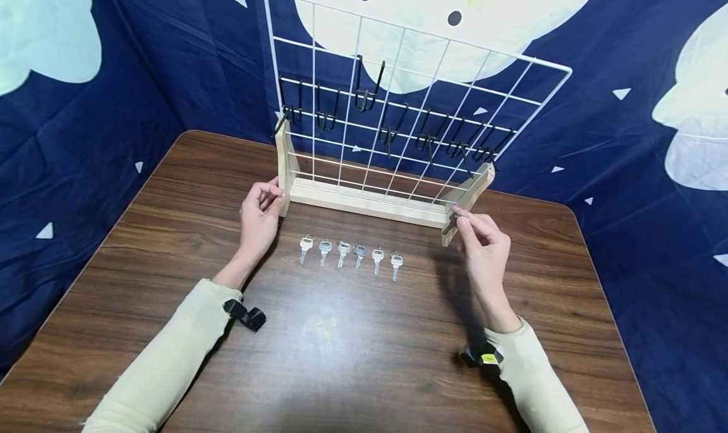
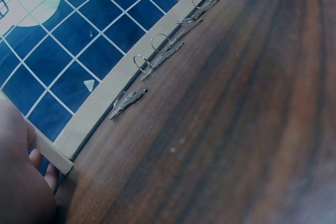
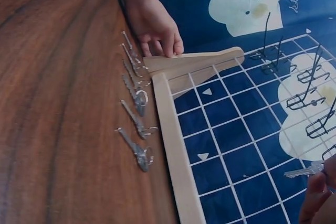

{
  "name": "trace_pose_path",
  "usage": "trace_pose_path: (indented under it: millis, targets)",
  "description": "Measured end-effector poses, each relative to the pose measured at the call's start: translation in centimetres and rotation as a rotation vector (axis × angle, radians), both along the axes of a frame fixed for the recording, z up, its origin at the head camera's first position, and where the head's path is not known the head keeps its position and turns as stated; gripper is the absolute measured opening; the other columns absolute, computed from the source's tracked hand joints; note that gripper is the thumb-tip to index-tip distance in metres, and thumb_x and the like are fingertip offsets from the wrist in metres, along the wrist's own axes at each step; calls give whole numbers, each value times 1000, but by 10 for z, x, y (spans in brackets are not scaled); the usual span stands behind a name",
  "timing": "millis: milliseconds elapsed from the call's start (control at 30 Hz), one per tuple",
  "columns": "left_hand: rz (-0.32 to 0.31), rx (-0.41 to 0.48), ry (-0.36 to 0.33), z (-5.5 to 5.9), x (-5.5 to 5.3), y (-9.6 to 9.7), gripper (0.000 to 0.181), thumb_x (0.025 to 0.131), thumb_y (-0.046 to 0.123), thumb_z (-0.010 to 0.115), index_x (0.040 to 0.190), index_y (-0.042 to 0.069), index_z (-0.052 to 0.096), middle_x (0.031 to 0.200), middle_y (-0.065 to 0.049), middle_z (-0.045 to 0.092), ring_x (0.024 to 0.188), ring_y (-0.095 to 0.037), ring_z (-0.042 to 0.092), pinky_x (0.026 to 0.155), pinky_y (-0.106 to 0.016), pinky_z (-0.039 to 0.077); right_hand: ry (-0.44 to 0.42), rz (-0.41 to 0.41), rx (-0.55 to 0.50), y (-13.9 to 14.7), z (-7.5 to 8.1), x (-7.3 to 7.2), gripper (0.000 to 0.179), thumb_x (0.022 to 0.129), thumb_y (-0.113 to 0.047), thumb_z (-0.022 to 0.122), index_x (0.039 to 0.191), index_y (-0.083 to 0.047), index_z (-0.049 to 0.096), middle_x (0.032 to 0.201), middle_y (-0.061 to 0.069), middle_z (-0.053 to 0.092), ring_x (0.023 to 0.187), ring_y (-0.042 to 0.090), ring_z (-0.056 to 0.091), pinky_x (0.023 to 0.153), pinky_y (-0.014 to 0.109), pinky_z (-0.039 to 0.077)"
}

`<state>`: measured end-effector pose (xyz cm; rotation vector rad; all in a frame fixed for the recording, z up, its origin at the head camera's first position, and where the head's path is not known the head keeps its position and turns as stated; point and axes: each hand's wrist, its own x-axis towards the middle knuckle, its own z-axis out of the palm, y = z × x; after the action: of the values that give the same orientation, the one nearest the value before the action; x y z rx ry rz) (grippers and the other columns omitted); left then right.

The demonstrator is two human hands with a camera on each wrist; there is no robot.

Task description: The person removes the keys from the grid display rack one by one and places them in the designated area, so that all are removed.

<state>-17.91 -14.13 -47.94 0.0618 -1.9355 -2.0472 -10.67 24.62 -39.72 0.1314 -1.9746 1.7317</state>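
Observation:
A white wire grid rack (image 1: 398, 114) stands on a pale wooden base (image 1: 364, 203), with several black hooks (image 1: 388, 134) hung on it. My left hand (image 1: 261, 215) grips the front of the left wooden side support (image 1: 284, 167) between thumb and fingers. Near the right wooden support (image 1: 476, 183), my right hand (image 1: 485, 243) pinches a key (image 3: 300, 172) between thumb and fingertips. The key's blade points out toward the grid in the right wrist view, while its head is partly hidden by the fingers. Several silver keys with rings (image 1: 344, 254) lie in a row before the base.
Everything stands on a brown wood-grain table (image 1: 330, 370). Behind and at both sides hangs a dark blue cloth (image 1: 188, 54) with white cloud shapes. Black wrist cameras (image 1: 244, 315) are strapped over both sleeves.

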Motion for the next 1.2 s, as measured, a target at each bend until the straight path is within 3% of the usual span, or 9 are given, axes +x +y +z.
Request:
trace_pose_path:
  millis: [267, 433, 667, 900, 1200]
  targets:
    - [3, -1, 0, 0, 0, 0, 6, 105, -12, 58, 106, -6, 58, 156, -24, 62, 144, -38, 61, 123, -35, 51, -32, -1, -30, 1, -14, 3, 17, 102, 8, 72, 116, 17, 76, 79, -5, 68, 53, 3, 50, 46, 13, 39]
    - [3, 8, 14, -1, -1, 0, 7, 105, -14, 57, 107, -7, 57, 155, -25, 63, 143, -37, 62, 122, -34, 52, -81, -15, -24, 1, -22, 4, 14, 101, 8, 74, 112, 17, 76, 77, -2, 74, 54, 2, 52, 48, 13, 42]
    - [3, 13, 14, 0, 0, 1, 7, 104, -15, 58, 108, -9, 57, 155, -26, 62, 143, -37, 62, 121, -32, 52, -194, 12, -8, 1, -34, 8, 12, 96, 11, 77, 107, 16, 78, 82, -11, 81, 57, 2, 57, 52, 11, 45]
    - [7, 16, 21, -1, -1, 0, 7, 105, -14, 58, 107, -7, 58, 154, -25, 63, 142, -36, 62, 121, -31, 53, -326, 56, -43, 1, -47, 9, 6, 95, 10, 79, 101, 10, 80, 85, -9, 83, 60, 4, 65, 51, 15, 51]
    - [9, 10, 10, 0, -1, 1, 7, 104, -14, 58, 107, -8, 58, 154, -25, 63, 143, -38, 62, 122, -32, 52, -472, 127, 2, 1, -64, 10, 6, 96, 5, 80, 100, 1, 84, 83, -8, 82, 60, 1, 61, 52, 13, 48]
